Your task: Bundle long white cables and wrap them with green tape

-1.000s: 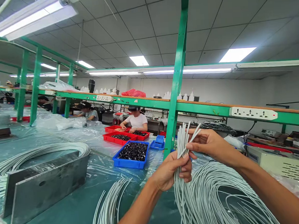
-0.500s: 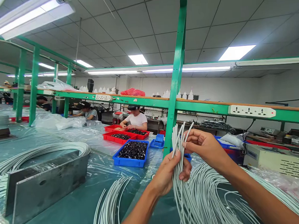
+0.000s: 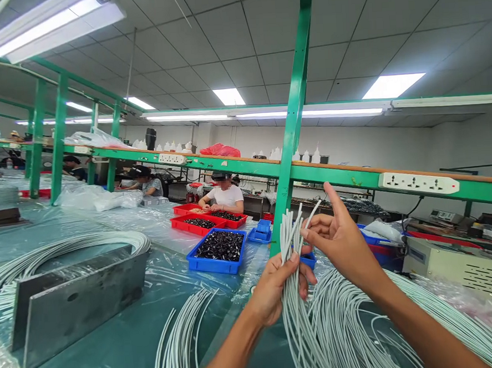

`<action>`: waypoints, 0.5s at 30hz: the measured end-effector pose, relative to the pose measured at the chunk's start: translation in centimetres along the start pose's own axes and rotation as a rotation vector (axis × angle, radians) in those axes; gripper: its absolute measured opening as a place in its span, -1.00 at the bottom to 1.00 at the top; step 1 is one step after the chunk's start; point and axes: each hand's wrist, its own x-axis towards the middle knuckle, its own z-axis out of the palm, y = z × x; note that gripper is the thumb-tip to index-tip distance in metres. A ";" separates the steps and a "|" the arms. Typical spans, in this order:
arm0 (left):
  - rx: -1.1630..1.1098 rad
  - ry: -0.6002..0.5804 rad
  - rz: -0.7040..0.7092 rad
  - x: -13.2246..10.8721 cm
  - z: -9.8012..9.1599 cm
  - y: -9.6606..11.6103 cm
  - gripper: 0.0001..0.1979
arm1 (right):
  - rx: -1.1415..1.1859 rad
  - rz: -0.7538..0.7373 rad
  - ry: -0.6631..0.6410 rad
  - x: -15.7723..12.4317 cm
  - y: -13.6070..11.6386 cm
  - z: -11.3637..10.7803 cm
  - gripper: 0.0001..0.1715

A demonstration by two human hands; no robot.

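Observation:
My left hand (image 3: 277, 285) is wrapped round a bundle of thin grey-white cables (image 3: 289, 242), holding their cut ends upright above the bench. Just to the right, my right hand (image 3: 336, 237) pinches one cable end near the top of the bundle between two fingertips, with the thumb raised. Below the hands the cables fall away into a big loose coil (image 3: 363, 332) lying on the plastic-covered bench.
A grey metal block (image 3: 73, 300) stands at the left with another cable coil (image 3: 58, 251) behind it. More cables (image 3: 176, 343) lie in front. A blue tray of black parts (image 3: 219, 251), red trays (image 3: 198, 223), a green post (image 3: 294, 114) and a seated person (image 3: 225, 196) are beyond.
My right hand has loosened from a fuller grip on the cable ends to a fingertip pinch with the thumb lifted. The left hand keeps its hold, having sunk slightly.

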 end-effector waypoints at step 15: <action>0.102 0.044 0.046 -0.3 1.0 -0.1 -0.68 | -0.074 0.116 0.021 -0.6 1.2 -0.5 -0.36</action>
